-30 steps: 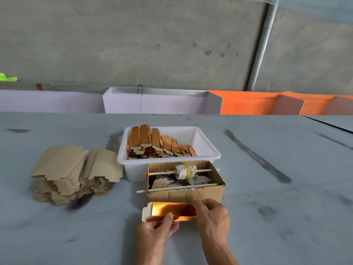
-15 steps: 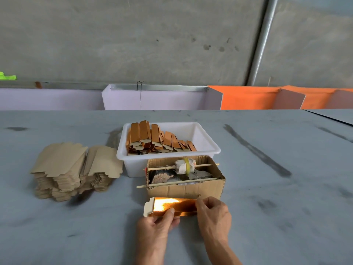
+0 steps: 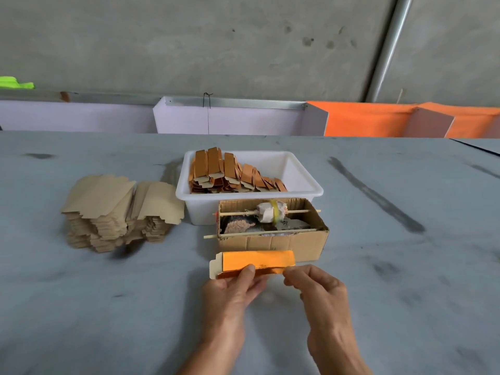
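Left hand (image 3: 232, 290) clamps the gold carton blank (image 3: 257, 259), thumb on top, low over the counter (image 3: 81, 307) in front of the cardboard box (image 3: 273, 243); right hand (image 3: 322, 296) pinches its near right edge. If that grip slips, I reckon the flap springs open or creases crooked

In the middle of the bench (image 3: 378, 266) a plastic tub (image 3: 305, 171) is placed, and folded cartons (image 3: 230, 171) are stacked in its left part. Just before the tub a cardboard box (image 3: 273, 243) is set, touching it, with two sticks (image 3: 259, 233) laid across it. A stack of flat blanks (image 3: 116, 209) is kept left of the tub. A carton blank (image 3: 257, 259) is held just before the box, toward the near edge.
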`<state>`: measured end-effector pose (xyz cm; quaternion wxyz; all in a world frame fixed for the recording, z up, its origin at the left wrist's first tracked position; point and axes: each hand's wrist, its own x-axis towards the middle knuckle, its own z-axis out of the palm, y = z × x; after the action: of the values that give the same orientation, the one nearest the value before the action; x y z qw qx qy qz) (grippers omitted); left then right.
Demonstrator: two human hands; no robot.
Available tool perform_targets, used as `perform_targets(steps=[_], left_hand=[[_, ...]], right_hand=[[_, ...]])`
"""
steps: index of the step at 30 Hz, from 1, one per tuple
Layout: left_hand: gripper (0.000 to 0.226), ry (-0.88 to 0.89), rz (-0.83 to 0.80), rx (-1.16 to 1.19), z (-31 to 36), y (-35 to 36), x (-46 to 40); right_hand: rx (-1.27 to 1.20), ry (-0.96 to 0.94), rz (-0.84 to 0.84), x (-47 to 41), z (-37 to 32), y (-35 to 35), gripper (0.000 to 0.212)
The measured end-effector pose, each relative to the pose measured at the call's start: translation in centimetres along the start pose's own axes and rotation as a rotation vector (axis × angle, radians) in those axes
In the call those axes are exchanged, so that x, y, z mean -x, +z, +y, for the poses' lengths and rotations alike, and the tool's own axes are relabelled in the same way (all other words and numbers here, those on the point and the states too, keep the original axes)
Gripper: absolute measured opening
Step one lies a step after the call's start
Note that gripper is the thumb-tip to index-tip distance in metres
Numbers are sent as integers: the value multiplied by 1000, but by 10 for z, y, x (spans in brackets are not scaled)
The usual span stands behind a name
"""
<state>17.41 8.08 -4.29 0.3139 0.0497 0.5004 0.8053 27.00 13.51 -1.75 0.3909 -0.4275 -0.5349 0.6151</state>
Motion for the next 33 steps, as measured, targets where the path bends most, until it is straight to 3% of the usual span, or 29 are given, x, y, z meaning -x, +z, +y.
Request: perform_targets(steps=[7, 13, 33], left_hand=[[14, -61, -23, 75, 7, 9, 12], [13, -110, -21, 129, 6, 9, 16], [6, -152, 29, 115, 3, 7, 16]], right_hand=[[-147, 20, -181, 16, -1, 7, 31], [-190, 38, -180, 12, 7, 12, 31], [3, 82, -150, 7, 17, 15, 26]])
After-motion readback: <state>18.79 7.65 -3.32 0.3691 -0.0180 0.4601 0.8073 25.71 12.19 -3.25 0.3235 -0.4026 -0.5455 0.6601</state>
